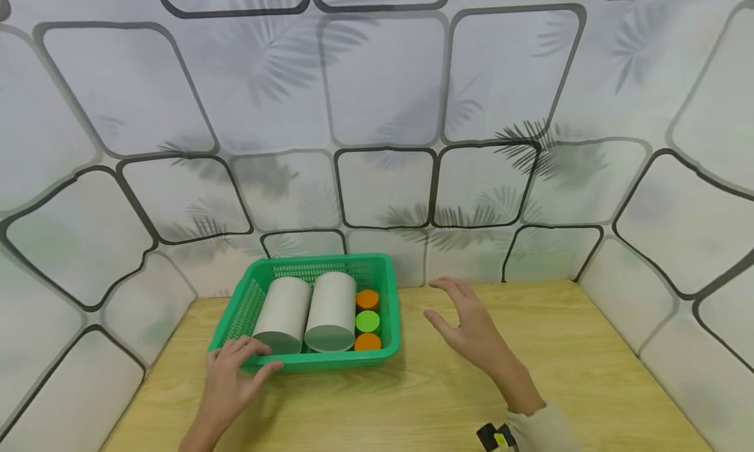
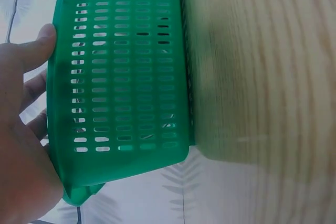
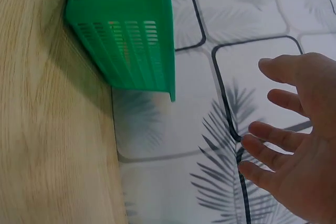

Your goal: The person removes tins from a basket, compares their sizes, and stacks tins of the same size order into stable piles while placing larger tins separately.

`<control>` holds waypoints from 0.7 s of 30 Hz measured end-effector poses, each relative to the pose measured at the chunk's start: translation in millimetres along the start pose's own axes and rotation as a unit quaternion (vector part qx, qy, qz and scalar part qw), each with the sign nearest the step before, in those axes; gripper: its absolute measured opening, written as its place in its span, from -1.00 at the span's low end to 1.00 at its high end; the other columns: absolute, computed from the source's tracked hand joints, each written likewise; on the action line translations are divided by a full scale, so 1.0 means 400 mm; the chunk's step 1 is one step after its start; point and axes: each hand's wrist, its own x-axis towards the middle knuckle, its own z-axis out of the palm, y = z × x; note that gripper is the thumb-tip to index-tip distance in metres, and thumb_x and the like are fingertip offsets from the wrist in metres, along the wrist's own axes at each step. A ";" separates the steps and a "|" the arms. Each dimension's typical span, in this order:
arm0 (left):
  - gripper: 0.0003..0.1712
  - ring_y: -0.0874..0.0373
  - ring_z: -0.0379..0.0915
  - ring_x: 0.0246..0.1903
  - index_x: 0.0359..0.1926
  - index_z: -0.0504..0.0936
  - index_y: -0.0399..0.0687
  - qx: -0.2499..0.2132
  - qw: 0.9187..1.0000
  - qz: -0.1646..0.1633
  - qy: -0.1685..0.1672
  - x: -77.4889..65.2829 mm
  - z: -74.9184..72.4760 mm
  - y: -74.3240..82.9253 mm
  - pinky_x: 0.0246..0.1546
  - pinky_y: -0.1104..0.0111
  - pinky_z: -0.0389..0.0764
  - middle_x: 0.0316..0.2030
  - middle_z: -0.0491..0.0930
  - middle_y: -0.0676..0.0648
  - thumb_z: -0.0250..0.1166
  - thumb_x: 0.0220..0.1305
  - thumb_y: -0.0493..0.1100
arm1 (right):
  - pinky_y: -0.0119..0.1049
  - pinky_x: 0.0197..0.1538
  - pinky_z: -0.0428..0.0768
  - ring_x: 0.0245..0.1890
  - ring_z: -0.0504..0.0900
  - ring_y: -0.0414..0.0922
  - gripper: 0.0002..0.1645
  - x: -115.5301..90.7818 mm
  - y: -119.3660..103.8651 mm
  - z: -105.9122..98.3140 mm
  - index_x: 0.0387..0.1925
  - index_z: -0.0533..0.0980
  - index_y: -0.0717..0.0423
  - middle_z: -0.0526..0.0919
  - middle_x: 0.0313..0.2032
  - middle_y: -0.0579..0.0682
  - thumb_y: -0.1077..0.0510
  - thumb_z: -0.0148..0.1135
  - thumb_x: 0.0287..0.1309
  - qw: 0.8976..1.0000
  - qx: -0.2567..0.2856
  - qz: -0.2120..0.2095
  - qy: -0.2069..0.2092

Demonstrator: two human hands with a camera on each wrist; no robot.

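Observation:
A green plastic basket (image 1: 391, 308) with slotted walls stands on the table. Inside it, two white cylinders (image 1: 332, 308) lie side by side, their near ends toward me. Along the right wall are two orange round lids (image 1: 368, 299) and a lime green one (image 1: 368, 322) between them. My left hand (image 1: 226, 377) grips the front rim near its left corner, fingers over the edge and thumb (image 2: 44, 38) on the outer side. To the right of the basket, my right hand (image 1: 471, 331) hovers apart from it, fingers spread and holding nothing.
The wooden table (image 1: 459, 406) carries the basket near its back edge. Behind and at both sides rises patterned white cloth (image 1: 383, 79) with dark outlines and leaf prints. A dark device (image 1: 496, 437) sits at the right sleeve.

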 end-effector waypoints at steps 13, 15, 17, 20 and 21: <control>-0.66 0.16 0.48 -0.30 -0.41 0.67 0.10 -0.007 1.000 0.004 0.005 -0.002 0.003 0.005 -0.18 0.12 0.12 -0.38 0.60 0.20 0.68 -0.22 -0.18 | 0.05 0.15 0.55 0.15 0.50 -0.03 -0.40 0.034 -0.033 0.078 0.29 0.46 0.08 0.48 0.24 -0.01 0.12 0.44 0.27 0.994 0.053 0.007 -0.100; -0.65 0.16 0.48 -0.30 -0.42 0.67 0.10 -0.004 1.000 0.003 0.005 -0.005 0.002 0.005 -0.18 0.12 0.12 -0.38 0.60 0.20 0.68 -0.22 -0.18 | 0.04 0.15 0.56 0.15 0.51 -0.02 -0.40 0.043 -0.042 0.087 0.29 0.46 0.09 0.48 0.24 0.01 0.12 0.44 0.27 0.992 0.054 0.006 -0.116; -0.65 0.15 0.48 -0.29 -0.41 0.67 0.10 -0.002 1.000 0.005 0.006 -0.007 0.001 0.003 -0.18 0.11 0.12 -0.37 0.60 0.20 0.68 -0.22 -0.19 | 0.03 0.15 0.56 0.15 0.54 0.02 -0.40 0.054 -0.054 0.095 0.27 0.47 0.11 0.50 0.22 0.02 0.13 0.46 0.25 0.990 0.048 -0.004 -0.130; -0.64 0.15 0.48 -0.28 -0.40 0.68 0.09 -0.003 1.000 0.010 0.008 -0.008 0.000 -0.001 -0.18 0.10 0.12 -0.36 0.60 0.19 0.69 -0.22 -0.21 | 0.03 0.16 0.55 0.15 0.55 0.07 -0.43 0.069 -0.067 0.111 0.23 0.49 0.12 0.53 0.17 0.05 0.14 0.47 0.24 0.988 0.034 -0.031 -0.148; -0.64 0.14 0.48 -0.28 -0.39 0.68 0.08 -0.003 1.000 0.011 0.009 -0.008 -0.001 -0.001 -0.18 0.09 0.12 -0.35 0.60 0.18 0.69 -0.22 -0.21 | 0.02 0.17 0.55 0.15 0.55 0.08 -0.44 0.074 -0.070 0.118 0.22 0.49 0.11 0.53 0.15 0.05 0.14 0.47 0.23 0.987 0.026 -0.039 -0.154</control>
